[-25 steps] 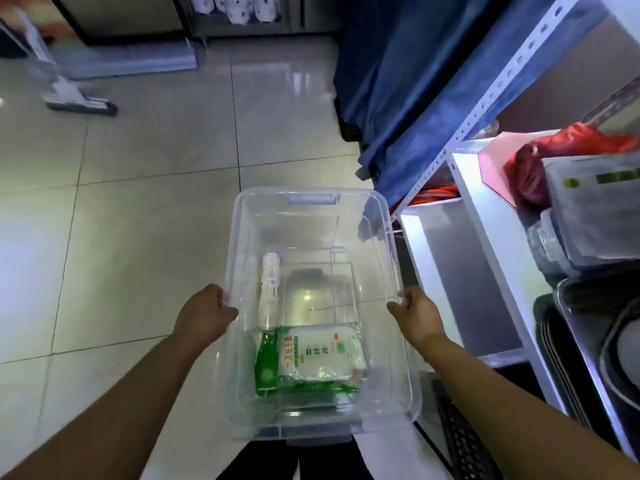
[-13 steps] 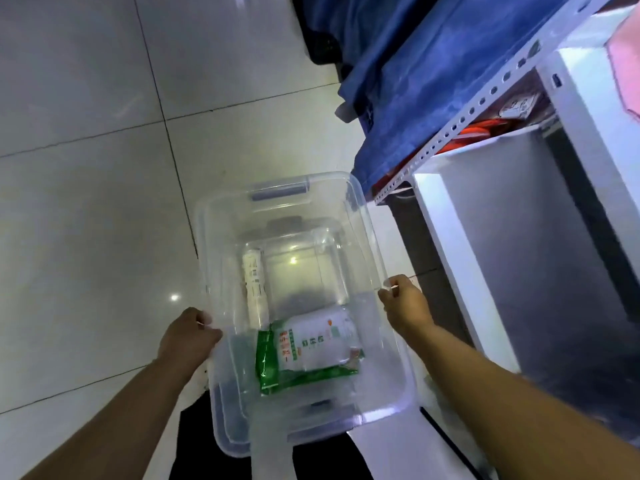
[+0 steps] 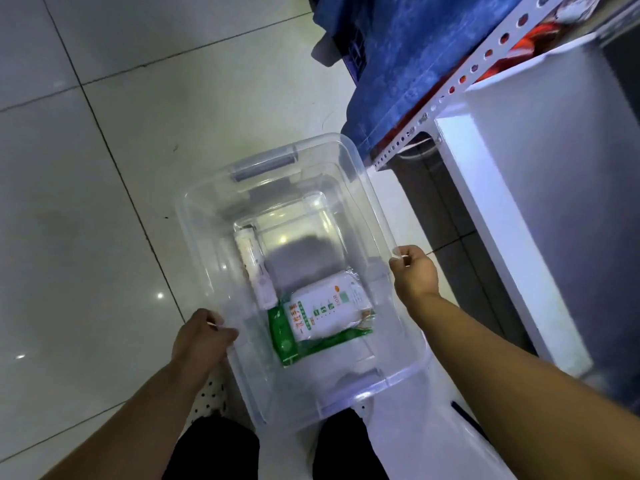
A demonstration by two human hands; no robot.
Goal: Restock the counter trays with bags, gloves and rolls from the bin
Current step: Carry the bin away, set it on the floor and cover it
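Note:
A clear plastic bin (image 3: 204, 244) hangs low over the tiled floor, held by both sides. My left hand (image 3: 201, 339) grips its left rim and my right hand (image 3: 414, 271) grips its right rim. Inside lie a white roll (image 3: 254, 268) along the left wall, a white pack of disposable gloves (image 3: 325, 311), and a green packet (image 3: 282, 336) partly under the white pack. The counter trays are out of view.
A white counter side panel (image 3: 502, 216) stands at the right. A perforated metal shelf upright (image 3: 460, 77) runs diagonally behind the bin, with blue cloth (image 3: 391, 57) draped over it. Glossy floor tiles (image 3: 104, 202) spread to the left. My dark trousers (image 3: 221, 448) show below.
The view has tilted further down and the counter top has left the frame. The bin sits lower toward the floor, still held by both hands; the contents have barely shifted.

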